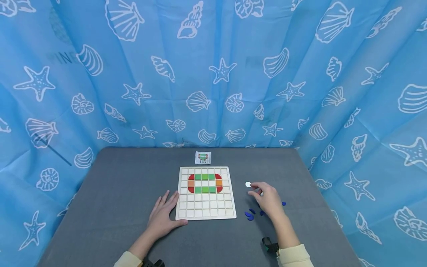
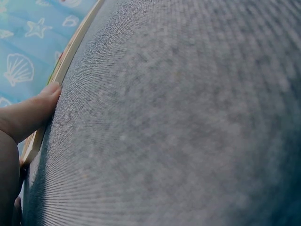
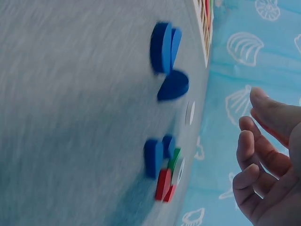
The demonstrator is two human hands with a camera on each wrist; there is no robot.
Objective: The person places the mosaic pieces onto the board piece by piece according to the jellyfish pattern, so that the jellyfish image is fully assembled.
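A pale wooden grid board [image 1: 205,214] lies on the table, with red, orange, green and white tiles [image 1: 205,183] forming a rounded ring pattern on it. My left hand [image 1: 163,213] is spread flat against its left side, the thumb [image 2: 40,106] touching the front edge. To the board's right, my right hand [image 1: 267,200] is raised over the table, fingers loosely bent and nothing visible between them. Just beyond its fingertips in the head view is a white round piece [image 1: 248,184]. Blue half-round pieces [image 3: 161,48] lie below this hand.
A small picture card [image 1: 202,157] lies behind the board, showing a coloured pattern on a grid. Red pieces [image 3: 163,184], a green piece [image 3: 174,159] and another white piece [image 3: 178,172] lie near the blue ones. A shell-patterned blue curtain [image 1: 213,92] hangs behind the grey table [image 1: 133,178].
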